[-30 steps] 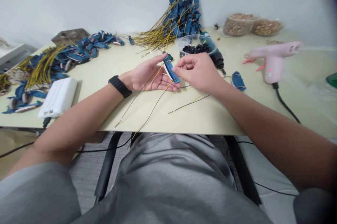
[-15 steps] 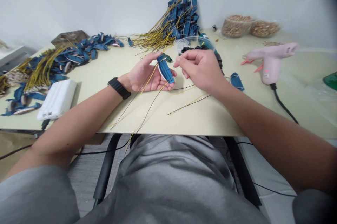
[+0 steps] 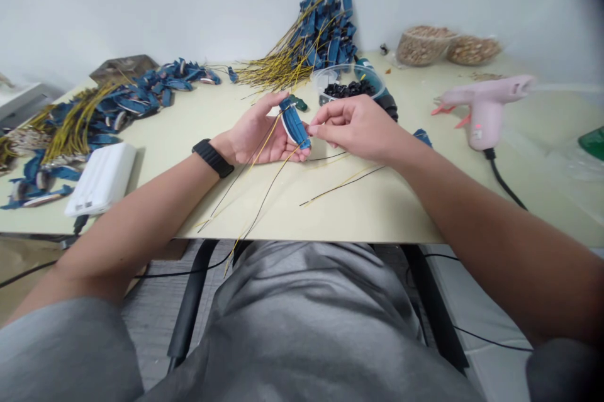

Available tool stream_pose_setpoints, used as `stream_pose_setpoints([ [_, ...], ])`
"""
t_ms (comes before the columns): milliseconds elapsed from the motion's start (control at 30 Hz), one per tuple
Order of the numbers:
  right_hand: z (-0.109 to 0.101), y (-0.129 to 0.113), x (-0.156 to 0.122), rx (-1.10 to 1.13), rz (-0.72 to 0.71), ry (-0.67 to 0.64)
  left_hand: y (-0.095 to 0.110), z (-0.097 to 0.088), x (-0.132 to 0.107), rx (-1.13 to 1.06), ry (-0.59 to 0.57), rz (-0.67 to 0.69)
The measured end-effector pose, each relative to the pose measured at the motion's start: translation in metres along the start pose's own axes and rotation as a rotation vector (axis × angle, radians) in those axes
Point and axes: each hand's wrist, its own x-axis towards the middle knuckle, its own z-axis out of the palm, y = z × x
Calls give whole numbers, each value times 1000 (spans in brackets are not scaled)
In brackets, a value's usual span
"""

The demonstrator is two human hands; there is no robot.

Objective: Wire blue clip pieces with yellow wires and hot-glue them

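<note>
A curved blue plastic part with a white edge and thin yellow and black wires lies across the fingers of my left hand, palm up, thumb at its top end. The wires trail down past the table's front edge. My right hand is closed in a pinch at the part's lower right end; whatever sits between the fingertips is too small to make out. Just behind the part is a small dark green object. Another blue part lies partly hidden behind my right forearm, its wires on the table.
Beyond my hands stands a clear tub of small black pieces, beside a teal and black tool. Blue wired parts are heaped at the back and left. A pink glue gun and a white power bank flank me.
My right hand has come down and slightly left, from beside the tub to the lower end of the blue part. My left hand has barely moved.
</note>
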Motion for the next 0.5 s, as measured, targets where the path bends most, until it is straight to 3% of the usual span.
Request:
stream_pose_setpoints([
  [267, -3, 5, 4, 20, -34, 166, 2, 3, -1, -17, 39, 14],
  [500, -3, 7, 5, 6, -28, 185, 2, 5, 0, 73, 100, 22],
])
